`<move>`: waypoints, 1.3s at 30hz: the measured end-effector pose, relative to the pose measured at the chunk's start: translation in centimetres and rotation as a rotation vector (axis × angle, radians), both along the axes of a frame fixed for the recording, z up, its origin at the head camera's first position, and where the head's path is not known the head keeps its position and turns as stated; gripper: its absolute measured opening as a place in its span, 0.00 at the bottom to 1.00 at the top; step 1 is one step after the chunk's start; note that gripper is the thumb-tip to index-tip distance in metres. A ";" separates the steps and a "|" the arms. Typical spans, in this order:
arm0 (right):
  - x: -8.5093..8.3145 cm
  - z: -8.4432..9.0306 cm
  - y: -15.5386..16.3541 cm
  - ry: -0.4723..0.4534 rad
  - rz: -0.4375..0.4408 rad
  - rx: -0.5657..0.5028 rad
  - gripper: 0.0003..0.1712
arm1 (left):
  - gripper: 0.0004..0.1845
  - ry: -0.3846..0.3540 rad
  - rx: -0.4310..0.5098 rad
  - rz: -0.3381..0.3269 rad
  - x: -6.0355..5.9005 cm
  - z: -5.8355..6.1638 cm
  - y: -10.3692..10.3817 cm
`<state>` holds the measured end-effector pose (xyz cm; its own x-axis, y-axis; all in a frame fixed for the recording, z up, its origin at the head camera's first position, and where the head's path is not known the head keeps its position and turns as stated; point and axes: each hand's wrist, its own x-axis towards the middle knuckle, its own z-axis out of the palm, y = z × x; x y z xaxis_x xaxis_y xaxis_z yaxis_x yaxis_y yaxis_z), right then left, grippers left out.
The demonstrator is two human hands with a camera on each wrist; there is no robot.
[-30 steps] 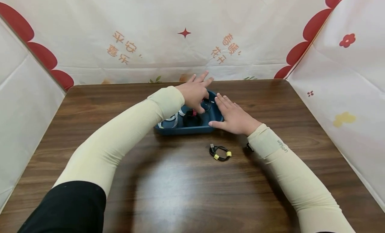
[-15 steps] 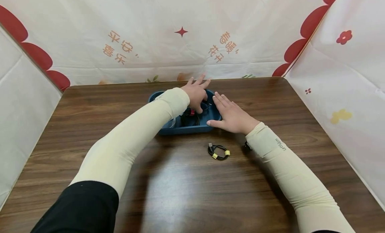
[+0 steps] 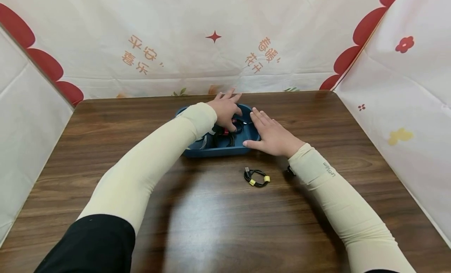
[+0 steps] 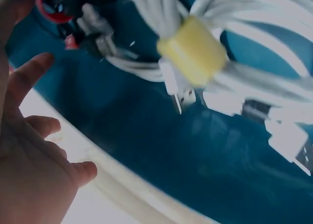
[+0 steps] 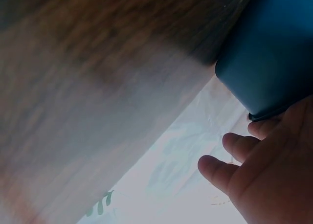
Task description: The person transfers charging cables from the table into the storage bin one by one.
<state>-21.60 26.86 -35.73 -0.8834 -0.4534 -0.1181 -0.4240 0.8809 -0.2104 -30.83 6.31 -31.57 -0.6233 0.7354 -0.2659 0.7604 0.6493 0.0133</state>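
In glossy blue tray (image 3: 225, 149), L hand (image 3: 225, 108) pinches black cable (image 3: 229, 129); R hand (image 3: 273, 136) flat, open.

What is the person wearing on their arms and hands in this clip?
Both forearms wear snug cream knit sleeves; the right sleeve carries small grey lettering near the wrist. A black upper sleeve shows above the left sleeve. The left hand and right hand are bare, ungloved.

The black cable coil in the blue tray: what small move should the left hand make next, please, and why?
Probably lift the black cable coil clear: the left hand reaches onto it while the right hand rests flat against the blue plastic tray.
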 end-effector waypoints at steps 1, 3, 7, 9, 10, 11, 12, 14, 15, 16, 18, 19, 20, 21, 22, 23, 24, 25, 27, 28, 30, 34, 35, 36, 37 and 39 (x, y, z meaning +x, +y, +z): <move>0.0 0.0 0.0 0.000 0.001 -0.001 0.59 | 0.34 0.008 0.008 0.005 0.0 0.2 -0.2; -0.1 0.0 0.2 0.004 0.002 -0.001 0.60 | 0.34 0.021 0.028 0.012 0.1 0.7 -0.6; -0.1 0.1 0.2 0.004 0.003 -0.007 0.61 | 0.31 0.060 0.083 -0.001 1.0 1.9 -1.8; -0.1 0.1 0.1 0.006 0.004 -0.005 0.60 | 0.29 0.083 0.114 -0.013 1.9 2.5 -2.6; -0.1 0.1 0.0 0.007 0.004 -0.005 0.60 | 0.28 0.098 0.131 -0.017 2.4 2.8 -3.0; -0.1 0.1 0.0 0.010 0.004 -0.003 0.60 | 0.28 0.111 0.154 -0.020 3.0 2.9 -3.3; -0.1 0.1 -0.1 0.014 0.002 -0.004 0.59 | 0.28 0.129 0.172 -0.022 3.6 3.1 -3.7; 0.0 0.0 -0.1 0.014 0.001 0.008 0.58 | 0.29 0.156 0.199 -0.026 5.2 3.2 -4.3; 0.1 -0.1 -0.1 0.012 0.000 0.012 0.58 | 0.30 0.165 0.216 -0.031 6.1 3.1 -4.6; 0.2 -0.2 -0.1 0.010 -0.003 0.016 0.58 | 0.31 0.173 0.233 -0.041 7.0 3.0 -4.9; 0.3 -0.3 -0.1 0.006 -0.012 0.026 0.58 | 0.32 0.189 0.258 -0.073 8.9 2.5 -5.3; 0.3 -0.3 -0.1 0.004 -0.015 0.030 0.58 | 0.33 0.188 0.270 -0.090 9.8 2.1 -5.5; 0.4 -0.3 -0.1 0.006 -0.018 0.029 0.58 | 0.34 0.191 0.281 -0.109 10.6 1.6 -5.7; 0.4 -0.3 -0.2 0.009 -0.020 0.028 0.58 | 0.34 0.189 0.294 -0.124 11.4 1.1 -5.8; 0.3 -0.3 -0.2 0.014 -0.019 0.030 0.58 | 0.35 0.184 0.302 -0.138 12.1 0.5 -5.9; 0.3 -0.3 -0.3 0.013 -0.017 0.031 0.59 | 0.35 0.185 0.303 -0.150 12.8 -0.1 -6.0; 0.2 -0.3 -0.3 0.015 -0.015 0.035 0.59 | 0.35 0.180 0.305 -0.153 13.4 -0.7 -6.0; 0.2 -0.3 -0.4 0.014 -0.013 0.035 0.59 | 0.35 0.171 0.307 -0.150 13.9 -1.4 -6.0; 0.2 -0.3 -0.4 0.012 -0.012 0.035 0.59 | 0.35 0.160 0.309 -0.123 14.8 -2.5 -5.6; 0.2 -0.3 -0.4 0.009 -0.012 0.030 0.59 | 0.35 0.155 0.314 -0.102 15.1 -3.0 -5.3; 0.2 -0.3 -0.4 0.008 -0.012 0.019 0.59 | 0.36 0.135 0.327 -0.045 15.6 -3.8 -4.6; 0.2 -0.3 -0.2 0.020 -0.003 0.009 0.59 | 0.37 0.115 0.347 0.062 16.5 -4.6 -2.8; 0.1 -0.4 -0.2 0.025 -0.001 0.010 0.59 | 0.37 0.116 0.343 0.083 16.6 -4.7 -2.5; 0.1 -0.4 -0.1 0.030 0.001 0.011 0.60 | 0.37 0.122 0.339 0.103 16.8 -4.8 -2.1; 0.1 -0.4 -0.1 0.033 0.003 0.010 0.60 | 0.37 0.131 0.332 0.119 16.9 -4.9 -1.8; 0.1 -0.4 -0.1 0.038 0.008 0.010 0.60 | 0.37 0.152 0.308 0.144 17.1 -5.0 -1.3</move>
